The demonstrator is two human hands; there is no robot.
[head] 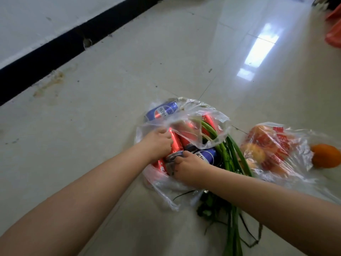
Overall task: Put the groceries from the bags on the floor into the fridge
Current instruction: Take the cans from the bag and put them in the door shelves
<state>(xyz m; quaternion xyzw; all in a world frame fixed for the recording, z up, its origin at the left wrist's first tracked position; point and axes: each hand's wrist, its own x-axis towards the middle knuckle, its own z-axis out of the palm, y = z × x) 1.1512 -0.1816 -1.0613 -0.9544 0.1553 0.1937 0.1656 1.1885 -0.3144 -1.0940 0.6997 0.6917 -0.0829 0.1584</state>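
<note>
Both hands grasp cans, left hand (160,143) a red can (175,143), right hand (190,163) a blue can (204,155); I should lift them clear of the plastic bag (217,124).

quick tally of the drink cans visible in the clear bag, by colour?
Blue cans: 2, one at the bag's far edge, one under the right hand.
Red cans: at least 3, bunched under the plastic and the left hand, so the exact count is unclear.
Total: at least 5 cans.

Bare floor (129,80) left of can bag (217,119); scallions (234,156), fruit bag (276,145), orange (325,156) crowd right.
</note>
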